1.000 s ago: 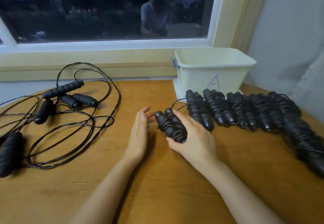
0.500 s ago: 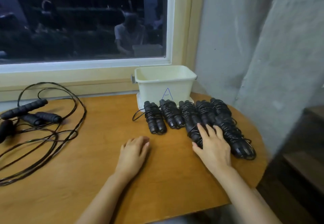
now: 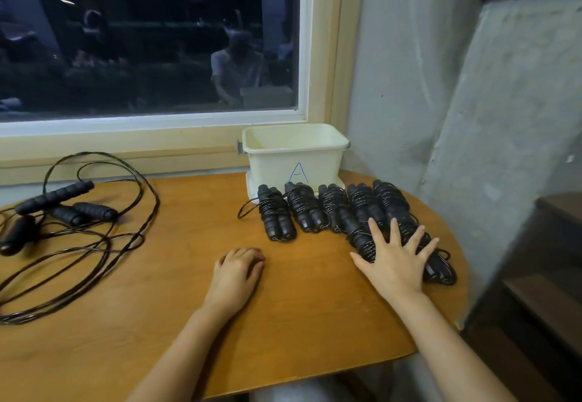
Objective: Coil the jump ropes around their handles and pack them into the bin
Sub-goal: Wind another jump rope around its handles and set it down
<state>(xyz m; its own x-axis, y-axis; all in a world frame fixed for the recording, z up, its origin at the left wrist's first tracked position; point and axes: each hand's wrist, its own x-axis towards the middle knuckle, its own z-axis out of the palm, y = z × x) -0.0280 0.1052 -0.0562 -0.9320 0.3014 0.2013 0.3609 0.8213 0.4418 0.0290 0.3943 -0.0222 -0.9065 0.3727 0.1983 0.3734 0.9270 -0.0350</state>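
Head view: the right hand (image 3: 396, 263) lies flat, fingers spread, on the black coiled jump ropes (image 3: 307, 209) in front of the cream plastic bin (image 3: 293, 162); the left hand (image 3: 237, 271) rests loosely curled on the brown wooden bench (image 3: 189, 307), holding nothing; a push could knock one rope off the edge.

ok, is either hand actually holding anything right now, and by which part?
Nothing is held. The right hand lies flat, fingers spread, on the rightmost coiled ropes; the left hand rests loosely curled on the table, empty.

Wooden table (image 3: 189, 275) bears bin (image 3: 293, 162), coiled ropes (image 3: 277, 215), loose ropes (image 3: 53, 197)
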